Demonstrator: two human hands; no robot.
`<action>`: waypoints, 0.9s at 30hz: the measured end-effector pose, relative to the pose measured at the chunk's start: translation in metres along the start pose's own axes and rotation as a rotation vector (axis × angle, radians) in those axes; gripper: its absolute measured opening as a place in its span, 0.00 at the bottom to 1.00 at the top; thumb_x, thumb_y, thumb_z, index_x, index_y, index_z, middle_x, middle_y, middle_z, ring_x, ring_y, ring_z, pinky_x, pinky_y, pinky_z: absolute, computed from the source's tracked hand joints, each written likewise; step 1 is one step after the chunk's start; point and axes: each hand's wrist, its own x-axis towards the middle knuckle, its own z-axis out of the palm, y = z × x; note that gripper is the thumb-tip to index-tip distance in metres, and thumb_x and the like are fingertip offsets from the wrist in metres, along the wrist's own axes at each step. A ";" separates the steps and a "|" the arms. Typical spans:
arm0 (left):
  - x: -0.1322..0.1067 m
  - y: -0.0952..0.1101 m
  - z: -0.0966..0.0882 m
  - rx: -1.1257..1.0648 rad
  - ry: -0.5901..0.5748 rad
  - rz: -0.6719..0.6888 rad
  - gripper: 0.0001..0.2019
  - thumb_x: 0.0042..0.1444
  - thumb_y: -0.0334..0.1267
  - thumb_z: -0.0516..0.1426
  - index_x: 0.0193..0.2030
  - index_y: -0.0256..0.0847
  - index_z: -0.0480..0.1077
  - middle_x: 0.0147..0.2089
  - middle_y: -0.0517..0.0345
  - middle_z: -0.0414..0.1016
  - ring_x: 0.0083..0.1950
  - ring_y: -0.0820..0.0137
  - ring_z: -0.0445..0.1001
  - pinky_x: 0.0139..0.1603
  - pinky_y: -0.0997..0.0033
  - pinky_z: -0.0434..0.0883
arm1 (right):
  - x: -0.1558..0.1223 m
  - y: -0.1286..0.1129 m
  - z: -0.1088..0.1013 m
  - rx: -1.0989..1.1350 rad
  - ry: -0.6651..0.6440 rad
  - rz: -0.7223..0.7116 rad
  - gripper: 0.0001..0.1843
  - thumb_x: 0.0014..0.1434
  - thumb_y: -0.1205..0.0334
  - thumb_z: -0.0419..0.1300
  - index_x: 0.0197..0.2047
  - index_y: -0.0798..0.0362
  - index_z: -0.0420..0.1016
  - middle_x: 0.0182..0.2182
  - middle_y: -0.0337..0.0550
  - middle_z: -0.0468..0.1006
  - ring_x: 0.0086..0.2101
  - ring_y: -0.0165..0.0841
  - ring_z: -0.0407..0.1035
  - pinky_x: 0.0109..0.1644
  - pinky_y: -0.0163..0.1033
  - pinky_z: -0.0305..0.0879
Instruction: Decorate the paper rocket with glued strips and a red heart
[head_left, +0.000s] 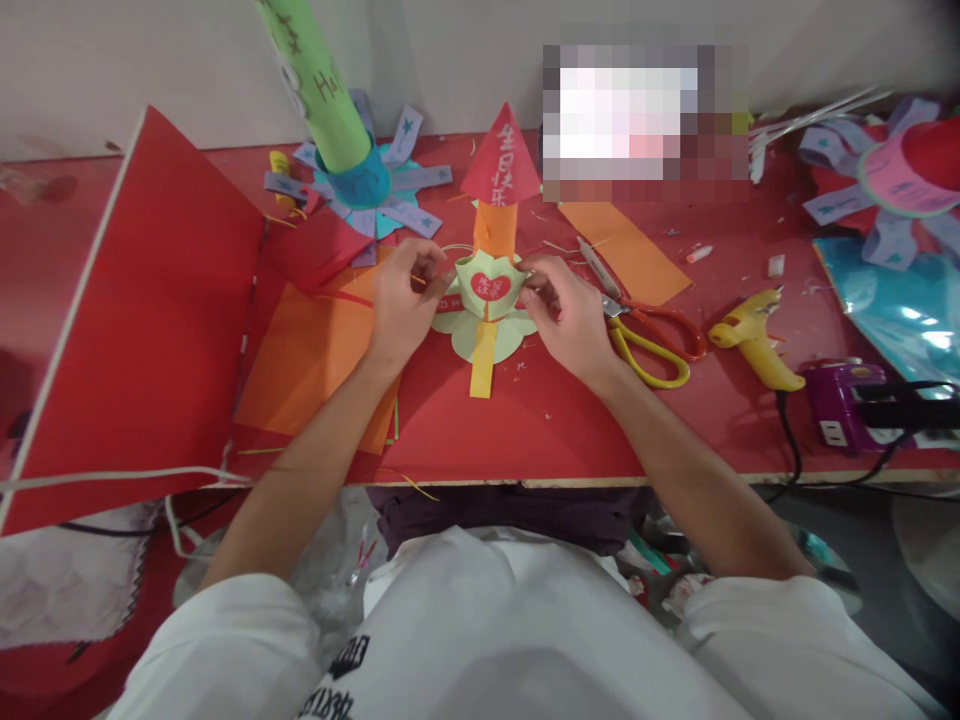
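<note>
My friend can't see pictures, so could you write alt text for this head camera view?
Two bare hands, left and right, pinch the sides of a pale green paper cup bearing a red heart, on a red table. Scissors and a yellow glue gun lie to the right; paper crafts stand behind.

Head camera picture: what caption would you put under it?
Both hands pinch a pale green paper cup with a red heart beside scissors.

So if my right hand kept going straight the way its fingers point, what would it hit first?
The right hand points left toward the pale green paper cup with the red heart, which its fingertips already pinch. Beyond that it would likely meet the left hand on the cup's other side.
</note>
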 end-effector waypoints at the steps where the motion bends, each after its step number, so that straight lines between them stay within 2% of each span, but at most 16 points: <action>1: 0.000 -0.001 0.000 0.007 -0.006 -0.007 0.23 0.58 0.55 0.66 0.47 0.36 0.74 0.36 0.58 0.68 0.36 0.89 0.65 0.37 0.84 0.61 | 0.000 0.000 0.000 0.000 0.000 0.001 0.28 0.68 0.46 0.48 0.64 0.49 0.71 0.54 0.35 0.72 0.42 -0.02 0.64 0.48 0.11 0.57; 4: 0.002 -0.003 0.001 0.015 -0.021 -0.036 0.41 0.49 0.77 0.62 0.48 0.36 0.73 0.35 0.57 0.69 0.34 0.90 0.64 0.35 0.82 0.60 | -0.001 0.001 0.001 0.002 0.002 0.003 0.29 0.68 0.46 0.48 0.64 0.52 0.71 0.54 0.38 0.72 0.42 0.00 0.64 0.48 0.12 0.57; 5: 0.002 -0.003 0.002 0.010 -0.019 -0.047 0.46 0.44 0.82 0.61 0.47 0.36 0.73 0.34 0.58 0.69 0.33 0.89 0.64 0.34 0.82 0.60 | -0.001 0.002 0.001 0.002 0.003 0.001 0.30 0.68 0.45 0.48 0.65 0.52 0.71 0.54 0.39 0.72 0.42 0.00 0.64 0.48 0.12 0.57; 7: 0.003 -0.003 0.002 -0.005 0.000 -0.054 0.48 0.40 0.84 0.61 0.47 0.36 0.75 0.32 0.58 0.68 0.32 0.89 0.65 0.33 0.81 0.61 | -0.001 0.003 0.001 0.003 0.007 -0.012 0.31 0.68 0.44 0.48 0.65 0.53 0.71 0.54 0.39 0.72 0.43 0.00 0.64 0.49 0.12 0.58; 9: 0.003 -0.003 0.002 -0.025 0.016 -0.065 0.44 0.44 0.78 0.64 0.49 0.36 0.76 0.34 0.58 0.70 0.34 0.89 0.67 0.34 0.82 0.65 | -0.001 0.004 0.002 0.001 0.008 -0.020 0.31 0.68 0.43 0.47 0.65 0.52 0.71 0.54 0.39 0.72 0.43 0.00 0.64 0.48 0.11 0.57; 12: 0.001 -0.002 0.002 -0.078 0.005 -0.088 0.33 0.53 0.61 0.69 0.51 0.34 0.74 0.38 0.59 0.72 0.36 0.90 0.72 0.37 0.86 0.68 | -0.001 0.006 0.002 -0.004 0.008 -0.021 0.31 0.68 0.43 0.48 0.65 0.51 0.71 0.53 0.37 0.73 0.42 -0.01 0.63 0.47 0.11 0.56; 14: 0.000 -0.002 0.002 -0.106 -0.012 -0.086 0.29 0.54 0.56 0.69 0.51 0.33 0.73 0.38 0.59 0.73 0.36 0.88 0.74 0.36 0.88 0.69 | -0.001 0.006 0.003 -0.004 0.010 -0.024 0.31 0.68 0.44 0.48 0.65 0.51 0.71 0.54 0.37 0.73 0.42 0.00 0.64 0.47 0.12 0.56; 17: -0.001 -0.001 0.001 -0.098 -0.022 -0.062 0.27 0.61 0.59 0.63 0.51 0.34 0.74 0.36 0.59 0.74 0.35 0.86 0.76 0.35 0.87 0.69 | -0.001 0.006 0.003 0.002 0.011 -0.025 0.31 0.68 0.44 0.47 0.65 0.52 0.71 0.54 0.38 0.72 0.43 0.00 0.65 0.47 0.12 0.56; 21: -0.002 0.002 -0.002 -0.024 0.005 -0.008 0.31 0.61 0.68 0.59 0.50 0.38 0.75 0.30 0.60 0.69 0.31 0.89 0.69 0.33 0.86 0.64 | -0.002 0.003 0.001 0.001 0.021 -0.019 0.31 0.68 0.41 0.48 0.65 0.49 0.71 0.55 0.36 0.72 0.42 -0.01 0.63 0.47 0.11 0.56; 23: -0.001 0.003 -0.003 0.010 0.024 0.072 0.31 0.59 0.69 0.60 0.52 0.41 0.76 0.37 0.58 0.71 0.37 0.89 0.71 0.35 0.89 0.68 | -0.001 0.001 0.000 -0.002 0.025 -0.004 0.32 0.68 0.40 0.49 0.65 0.49 0.71 0.55 0.36 0.72 0.41 -0.01 0.62 0.46 0.11 0.55; 27: -0.003 0.005 -0.004 0.071 -0.032 0.181 0.21 0.67 0.57 0.58 0.53 0.44 0.79 0.54 0.53 0.72 0.53 0.86 0.73 0.46 0.92 0.74 | 0.000 0.001 0.001 0.007 0.010 0.005 0.31 0.67 0.40 0.50 0.64 0.50 0.71 0.54 0.36 0.72 0.40 -0.02 0.62 0.44 0.12 0.53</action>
